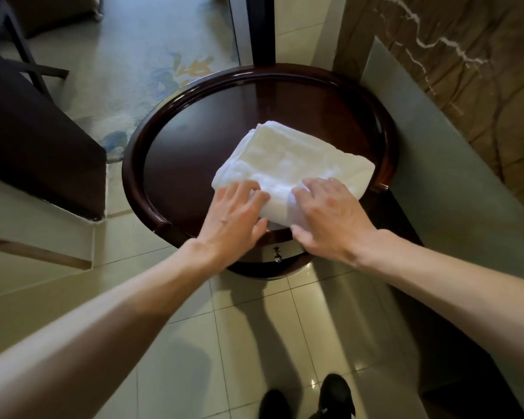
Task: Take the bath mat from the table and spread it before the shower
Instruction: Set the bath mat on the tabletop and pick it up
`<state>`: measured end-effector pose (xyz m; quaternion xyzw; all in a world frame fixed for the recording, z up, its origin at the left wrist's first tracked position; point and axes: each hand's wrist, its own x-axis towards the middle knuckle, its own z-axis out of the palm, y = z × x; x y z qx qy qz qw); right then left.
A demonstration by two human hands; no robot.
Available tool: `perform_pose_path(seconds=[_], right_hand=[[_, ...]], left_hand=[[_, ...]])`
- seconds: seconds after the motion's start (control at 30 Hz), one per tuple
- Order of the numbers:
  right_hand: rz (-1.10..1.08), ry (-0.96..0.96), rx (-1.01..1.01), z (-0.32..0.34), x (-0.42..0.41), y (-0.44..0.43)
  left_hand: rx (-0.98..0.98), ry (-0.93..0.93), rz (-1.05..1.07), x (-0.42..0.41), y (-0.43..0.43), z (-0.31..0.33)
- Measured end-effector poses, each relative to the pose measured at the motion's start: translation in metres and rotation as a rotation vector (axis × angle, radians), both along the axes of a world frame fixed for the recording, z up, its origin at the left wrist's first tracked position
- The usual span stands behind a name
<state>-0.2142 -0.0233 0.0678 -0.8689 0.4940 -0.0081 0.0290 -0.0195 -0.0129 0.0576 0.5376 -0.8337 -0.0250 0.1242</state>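
A white bath mat [288,160], folded into a thick square, lies on a round dark wooden table [194,140] with a raised rim. My left hand [235,216] rests on the mat's near left corner, fingers spread on top and thumb at the near edge. My right hand [330,216] lies on the near right part, fingers on top and thumb tucked against the front edge. Both hands touch the mat, which sits flat on the table. No shower is in view.
A drawer knob [277,256] shows on the table's front. A dark chair [40,140] stands at the left, a marble wall [466,71] at the right, a dark door frame [259,28] behind. My black shoes [335,394] stand on pale floor tiles; a patterned rug [152,74] lies beyond.
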Motion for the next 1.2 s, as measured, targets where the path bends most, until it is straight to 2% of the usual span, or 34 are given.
perform_pose_path(seconds=[0.1, 0.2, 0.63, 0.93, 1.03, 1.2], right_hand=[[-0.005, 0.180, 0.030, -0.003, 0.008, 0.004], [-0.029, 0.267, 0.036, -0.005, 0.010, 0.003], [-0.089, 0.232, 0.031, -0.003, 0.010, 0.001], [-0.011, 0.146, -0.023, 0.071, 0.008, -0.001], [-0.005, 0.176, 0.013, 0.114, 0.010, -0.003], [-0.001, 0.107, 0.055, 0.186, 0.019, 0.000]], left_hand=[[0.095, -0.131, -0.070, 0.001, -0.022, -0.004], [0.189, -0.234, -0.128, -0.002, -0.035, -0.015], [0.232, -0.278, -0.069, -0.016, -0.026, -0.017], [0.250, -0.146, -0.028, -0.020, -0.009, 0.062], [0.268, -0.159, 0.036, -0.018, -0.005, 0.095], [0.243, -0.201, 0.110, -0.008, 0.007, 0.165]])
